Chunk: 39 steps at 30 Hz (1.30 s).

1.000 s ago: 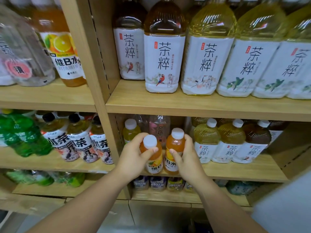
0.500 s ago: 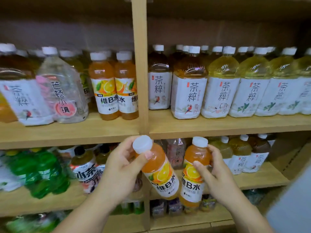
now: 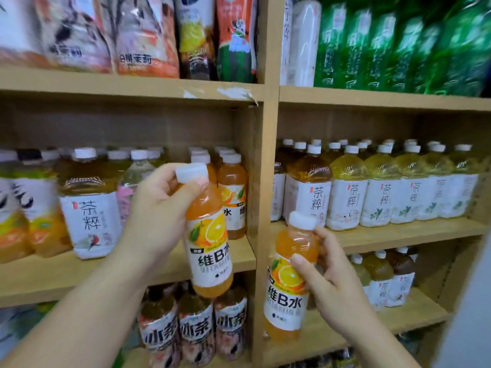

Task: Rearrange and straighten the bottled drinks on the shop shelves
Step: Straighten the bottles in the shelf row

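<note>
Left hand (image 3: 156,216): curled round neck of white-capped orange plastic drink bottle (image 3: 210,256).
Right hand (image 3: 334,285): gripping matching orange bottle (image 3: 285,301), four o'clock of the first — before pale wooden upright (image 3: 265,155).

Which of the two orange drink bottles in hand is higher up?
The white-capped orange plastic bottle in the left hand: its cap is level with the shelved orange bottles' caps, while the second orange bottle, in the right hand, sits lower.

We see even, bright indoor light with soft shadows under the pale wooden shelf boards (image 3: 106,86). Motion blur smears the green plastic bottles (image 3: 398,49) at one o'clock; wide-angle bending curves the frame edges.
</note>
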{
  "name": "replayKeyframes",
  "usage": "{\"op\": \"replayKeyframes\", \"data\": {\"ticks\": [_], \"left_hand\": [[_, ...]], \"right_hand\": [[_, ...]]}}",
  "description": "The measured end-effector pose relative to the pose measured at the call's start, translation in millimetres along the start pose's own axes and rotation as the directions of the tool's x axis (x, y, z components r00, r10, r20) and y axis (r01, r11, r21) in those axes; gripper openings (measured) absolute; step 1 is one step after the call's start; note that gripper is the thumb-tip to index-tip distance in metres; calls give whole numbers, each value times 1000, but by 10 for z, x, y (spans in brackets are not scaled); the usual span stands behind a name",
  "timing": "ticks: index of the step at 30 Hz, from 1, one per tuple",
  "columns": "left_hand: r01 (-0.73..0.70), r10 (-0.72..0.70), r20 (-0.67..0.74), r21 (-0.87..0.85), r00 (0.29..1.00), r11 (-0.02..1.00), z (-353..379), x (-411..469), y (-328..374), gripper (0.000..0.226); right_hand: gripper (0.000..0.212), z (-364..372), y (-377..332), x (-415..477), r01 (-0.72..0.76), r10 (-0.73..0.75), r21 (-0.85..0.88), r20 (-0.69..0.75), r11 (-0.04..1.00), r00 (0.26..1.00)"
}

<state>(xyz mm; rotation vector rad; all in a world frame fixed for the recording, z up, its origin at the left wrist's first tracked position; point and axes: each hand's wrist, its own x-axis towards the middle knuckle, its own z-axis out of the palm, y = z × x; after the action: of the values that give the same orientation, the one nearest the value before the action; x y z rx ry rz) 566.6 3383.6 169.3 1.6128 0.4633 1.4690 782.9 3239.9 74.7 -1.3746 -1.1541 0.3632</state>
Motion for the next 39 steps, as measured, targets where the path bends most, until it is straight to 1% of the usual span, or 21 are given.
{"op": "replayKeyframes", "data": {"ticks": [3, 6, 8, 11, 13, 14, 17, 19, 21, 23, 25, 27, 30, 34, 37, 39], "left_hand": [[42, -40, -36, 47, 999, 998, -80, 293, -32, 4], [68, -69, 6, 135, 998, 989, -137, 447, -189, 9], [85, -93, 34, 188, 995, 978, -162, 486, -325, 14], [111, -117, 20, 189, 993, 976, -171, 538, -443, 12], [88, -98, 41, 196, 994, 977, -159, 558, -475, 11], [69, -81, 49, 216, 995, 974, -153, 554, -489, 14], [44, -53, 29, 253, 998, 967, -161, 506, -553, 35], [25, -29, 11, 279, 1000, 960, -187, 434, -622, 36], [1, -5, 9, 340, 1000, 941, -236, 313, -728, 35], [-5, -1, 16, 398, 1000, 917, -296, 149, -851, 52], [-2, -12, 28, 471, 1000, 882, -356, 3, -988, 71], [-8, -21, 49, 528, 999, 849, -400, -72, -1090, 78], [2, -46, 70, 533, 996, 846, -450, -52, -1171, 75], [69, -113, 72, 448, 991, 892, -495, -20, -1188, 64], [53, -93, 64, 463, 994, 885, -503, -39, -1193, 66], [39, -79, 63, 486, 995, 873, -499, -48, -1211, 67]], "right_hand": [[53, 167, -229, 109, 79, -79, -39, 11, 996, 997], [52, 297, -384, 195, 118, -118, -56, 16, 991, 993], [56, 371, -447, 227, 131, -130, -48, 12, 990, 991], [56, 474, -477, 252, 140, -139, -62, 9, 988, 990], [53, 535, -461, 283, 140, -140, -83, 6, 987, 990], [53, 563, -450, 302, 141, -141, -98, 6, 985, 990], [54, 653, -473, 367, 168, -169, -156, 6, 973, 986], [54, 717, -491, 426, 197, -201, -195, -3, 961, 980], [58, 785, -484, 507, 214, -227, -215, -39, 953, 973], [64, 855, -449, 597, 220, -251, -249, -98, 943, 963], [66, 937, -406, 657, 225, -275, -289, -142, 930, 951], [65, 1024, -385, 677, 234, -304, -334, -174, 913, 937], [68, 1119, -386, 696, 241, -330, -377, -193, 894, 924], [78, 1135, -287, 661, 267, -348, -362, -177, 893, 921], [94, 1163, -132, 568, 308, -385, -401, -127, 863, 914], [95, 1164, -11, 533, 324, -402, -429, -104, 843, 910]]}}
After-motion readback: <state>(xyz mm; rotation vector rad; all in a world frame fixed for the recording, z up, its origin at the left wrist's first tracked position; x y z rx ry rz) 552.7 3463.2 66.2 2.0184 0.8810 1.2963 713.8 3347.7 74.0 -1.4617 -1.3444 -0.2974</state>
